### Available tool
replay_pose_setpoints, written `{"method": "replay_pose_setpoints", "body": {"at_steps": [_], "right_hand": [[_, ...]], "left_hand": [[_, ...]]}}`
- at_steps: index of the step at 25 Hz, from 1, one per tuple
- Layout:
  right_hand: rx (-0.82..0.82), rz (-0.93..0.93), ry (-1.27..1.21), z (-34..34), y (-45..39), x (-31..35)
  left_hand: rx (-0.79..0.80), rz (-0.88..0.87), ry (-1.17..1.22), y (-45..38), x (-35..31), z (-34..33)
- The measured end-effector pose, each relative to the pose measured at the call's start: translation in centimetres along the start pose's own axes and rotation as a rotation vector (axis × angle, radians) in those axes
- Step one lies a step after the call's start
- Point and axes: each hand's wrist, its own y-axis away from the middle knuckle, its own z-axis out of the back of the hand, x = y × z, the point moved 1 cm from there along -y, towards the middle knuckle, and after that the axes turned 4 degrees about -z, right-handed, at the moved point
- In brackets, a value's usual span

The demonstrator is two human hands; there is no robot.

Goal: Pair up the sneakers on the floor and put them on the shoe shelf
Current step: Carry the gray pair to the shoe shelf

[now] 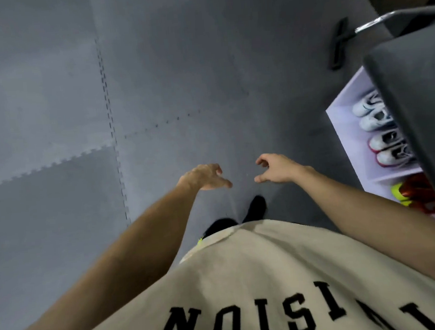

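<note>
I look straight down at a grey foam-mat floor (167, 72). My left hand (207, 177) and my right hand (274, 167) hang side by side in front of my body, both holding nothing, with fingers loosely curled and apart. At the right edge the white shoe shelf (349, 133) holds a pair of white sneakers (371, 112), beside it a pair of white sneakers with red soles (389, 148), and in the neighbouring compartment red and yellow sneakers (416, 196). No sneakers lie on the visible floor.
A dark grey top (419, 102) overhangs the shelf and hides the shoes' far ends. A metal bar (382, 20) and a black foot piece (338, 43) stand at the upper right. My black shoes (253, 209) show below my hands, above my beige shirt.
</note>
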Motion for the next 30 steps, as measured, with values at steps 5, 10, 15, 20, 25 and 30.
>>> {"method": "replay_pose_setpoints", "body": {"at_steps": [5, 10, 15, 20, 25, 30], "right_hand": [[0.01, 0.018, 0.048, 8.8, -8.2, 4.8], [0.05, 0.011, 0.048, 16.1, -17.5, 8.6], [0.014, -0.045, 0.061, 26.5, -27.4, 14.0], [-0.06, -0.089, -0.071, 36.5, -35.7, 17.7], [-0.089, -0.113, -0.111, 46.6, -44.7, 19.5], [-0.1, -0.131, -0.077, 59.8, -53.7, 20.9]], "left_hand": [[-0.014, 0.03, 0.069, -6.0, -0.6, 9.6], [-0.006, -0.004, 0.082, -13.7, -1.1, 19.8], [0.004, -0.047, 0.039, -21.6, -2.7, 34.7], [0.0, -0.097, -0.022, -29.3, -5.3, 47.3], [0.015, -0.124, -0.041, -38.5, -9.3, 58.5], [0.007, -0.143, -0.07, -46.6, -15.9, 70.4]]}}
